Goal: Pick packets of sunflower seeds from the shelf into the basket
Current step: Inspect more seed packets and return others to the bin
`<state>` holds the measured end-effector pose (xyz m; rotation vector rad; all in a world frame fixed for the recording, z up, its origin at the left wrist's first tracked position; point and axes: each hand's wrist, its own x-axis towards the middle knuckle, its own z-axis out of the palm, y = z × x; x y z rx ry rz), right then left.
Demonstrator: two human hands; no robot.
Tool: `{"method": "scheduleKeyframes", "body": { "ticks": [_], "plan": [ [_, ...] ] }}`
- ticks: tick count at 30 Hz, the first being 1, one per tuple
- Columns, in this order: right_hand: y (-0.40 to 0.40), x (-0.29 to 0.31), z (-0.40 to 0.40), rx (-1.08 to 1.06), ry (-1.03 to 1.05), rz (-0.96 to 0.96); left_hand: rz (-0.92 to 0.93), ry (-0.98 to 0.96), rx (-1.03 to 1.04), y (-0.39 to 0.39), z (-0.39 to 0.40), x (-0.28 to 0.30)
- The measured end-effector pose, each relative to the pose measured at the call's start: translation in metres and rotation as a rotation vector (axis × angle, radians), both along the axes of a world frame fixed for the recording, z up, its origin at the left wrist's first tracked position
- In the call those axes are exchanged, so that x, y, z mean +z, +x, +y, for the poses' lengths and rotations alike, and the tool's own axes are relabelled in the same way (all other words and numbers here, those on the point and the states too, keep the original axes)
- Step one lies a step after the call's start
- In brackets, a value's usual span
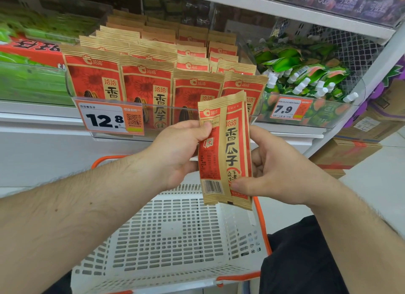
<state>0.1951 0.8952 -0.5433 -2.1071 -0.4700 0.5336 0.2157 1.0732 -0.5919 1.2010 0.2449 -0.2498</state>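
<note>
Two bare hands hold one packet of sunflower seeds (225,151) in the air between the shelf and the basket. The left hand (177,153) pinches the packet's upper left edge, thumb in front and fingers curled behind. The right hand (274,173) grips its lower right edge, thumb pressed on the front near the bottom.

The packet stands upright, its long axis running top to bottom and leaning slightly left at the top. The red and tan printed face, with barcode at the lower left, is turned toward the camera; the top seal points up at the shelf.

Directly below sits a white perforated basket (171,239) with orange handles. No packets show inside it, so this looks like the first one, taken but not yet dropped in.

Behind the hands, rows of matching packets (144,83) stand in a clear shelf tray (72,92) above a price tag (110,118). Green pouches (306,74) with white caps fill the neighbouring bin.
</note>
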Motion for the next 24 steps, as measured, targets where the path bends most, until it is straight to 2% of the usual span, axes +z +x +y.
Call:
{"method": "scheduleKeyframes", "body": {
  "ticks": [5,10,13,16,20,24],
  "plan": [
    [-0.004,-0.002,0.008,-0.087,-0.147,-0.176,-0.062,0.085,0.030,-0.004,-0.001,-0.002],
    [-0.006,-0.010,0.016,-0.034,-0.308,-0.246,-0.208,0.116,-0.131,-0.017,-0.010,0.011],
    [-0.005,-0.009,0.012,-0.017,-0.182,-0.195,-0.197,0.154,-0.118,-0.015,-0.008,0.007],
    [-0.001,-0.009,0.009,-0.133,0.018,-0.196,-0.210,0.172,-0.180,-0.015,-0.006,0.005],
    [0.003,-0.015,0.012,-0.277,0.081,-0.274,-0.240,0.185,-0.257,-0.017,-0.007,0.005],
    [0.006,-0.017,0.013,-0.345,0.164,-0.229,-0.194,0.176,-0.302,-0.019,-0.007,0.006]
  ]
}}
